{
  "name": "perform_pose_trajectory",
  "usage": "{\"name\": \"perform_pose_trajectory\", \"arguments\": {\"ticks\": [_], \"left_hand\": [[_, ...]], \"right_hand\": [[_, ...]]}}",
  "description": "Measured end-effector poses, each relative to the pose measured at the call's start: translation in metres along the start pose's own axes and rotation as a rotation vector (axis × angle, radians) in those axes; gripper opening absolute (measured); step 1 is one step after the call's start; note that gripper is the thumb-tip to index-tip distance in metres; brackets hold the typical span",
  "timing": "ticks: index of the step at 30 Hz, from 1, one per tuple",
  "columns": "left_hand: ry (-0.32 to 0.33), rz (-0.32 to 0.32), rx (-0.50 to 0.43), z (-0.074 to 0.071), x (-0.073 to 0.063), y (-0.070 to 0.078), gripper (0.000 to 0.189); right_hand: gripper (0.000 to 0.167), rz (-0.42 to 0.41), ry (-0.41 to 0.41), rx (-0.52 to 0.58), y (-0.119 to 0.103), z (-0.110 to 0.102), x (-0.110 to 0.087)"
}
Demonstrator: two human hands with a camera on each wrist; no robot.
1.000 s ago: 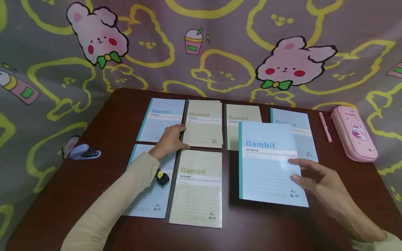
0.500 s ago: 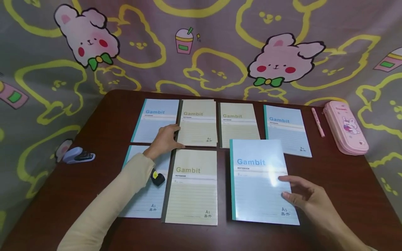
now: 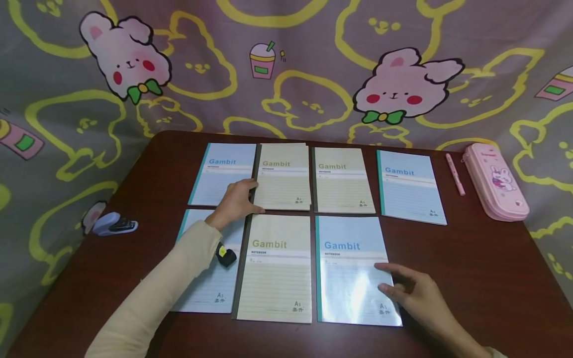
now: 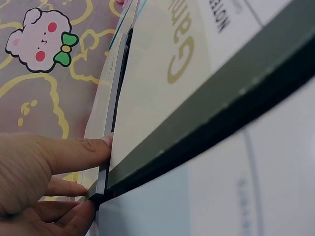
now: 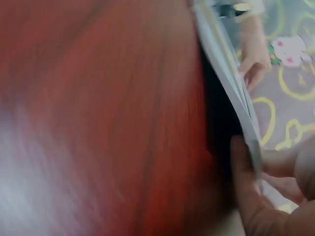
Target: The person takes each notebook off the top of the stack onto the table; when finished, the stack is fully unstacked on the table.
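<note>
My left hand (image 3: 235, 201) holds the lower left corner of a cream notebook (image 3: 284, 176) in the back row, thumb at its near edge and fingers along its dark spine. In the left wrist view the thumb (image 4: 83, 152) lies where this notebook meets the front cream notebook (image 3: 275, 278). My right hand (image 3: 416, 293) pinches the right edge of a blue notebook (image 3: 351, 278) in the front row, just right of the front cream one. That edge (image 5: 236, 98) runs between thumb and fingers in the blurred right wrist view. A blue notebook (image 3: 201, 293) lies partly under my left forearm.
The back row also has a blue notebook (image 3: 226, 169) at left, a cream one (image 3: 343, 181) and a slightly turned blue one (image 3: 412, 189). A pink pen (image 3: 455, 175) and pink pencil case (image 3: 497, 184) lie at right, a stapler (image 3: 115, 224) at left.
My right hand has brought the blue notebook down and left, from above the table to the front row beside the cream one. My left hand keeps its place.
</note>
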State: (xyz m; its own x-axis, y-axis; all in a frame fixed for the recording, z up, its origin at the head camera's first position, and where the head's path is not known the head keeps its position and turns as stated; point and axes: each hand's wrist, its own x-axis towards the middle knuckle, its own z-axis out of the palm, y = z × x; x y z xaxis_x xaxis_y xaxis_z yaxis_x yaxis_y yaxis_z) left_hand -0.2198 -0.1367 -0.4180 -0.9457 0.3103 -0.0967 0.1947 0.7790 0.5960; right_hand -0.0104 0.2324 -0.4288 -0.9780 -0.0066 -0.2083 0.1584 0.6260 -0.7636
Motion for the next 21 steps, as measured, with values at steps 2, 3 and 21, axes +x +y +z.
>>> {"name": "perform_pose_trajectory", "arguments": {"ticks": [2, 3, 21], "left_hand": [[-0.001, -0.001, -0.004, 0.000, 0.000, -0.001, 0.081], [-0.003, -0.002, -0.006, 0.000, 0.000, -0.001, 0.081], [-0.006, -0.005, -0.003, 0.002, 0.001, -0.004, 0.081]], "right_hand": [[0.044, -0.086, 0.029, -0.207, -0.004, 0.001, 0.000], [0.043, -0.132, 0.041, -0.307, -0.006, 0.001, 0.000], [0.039, -0.394, -0.026, -0.432, -0.091, 0.001, 0.116]]}}
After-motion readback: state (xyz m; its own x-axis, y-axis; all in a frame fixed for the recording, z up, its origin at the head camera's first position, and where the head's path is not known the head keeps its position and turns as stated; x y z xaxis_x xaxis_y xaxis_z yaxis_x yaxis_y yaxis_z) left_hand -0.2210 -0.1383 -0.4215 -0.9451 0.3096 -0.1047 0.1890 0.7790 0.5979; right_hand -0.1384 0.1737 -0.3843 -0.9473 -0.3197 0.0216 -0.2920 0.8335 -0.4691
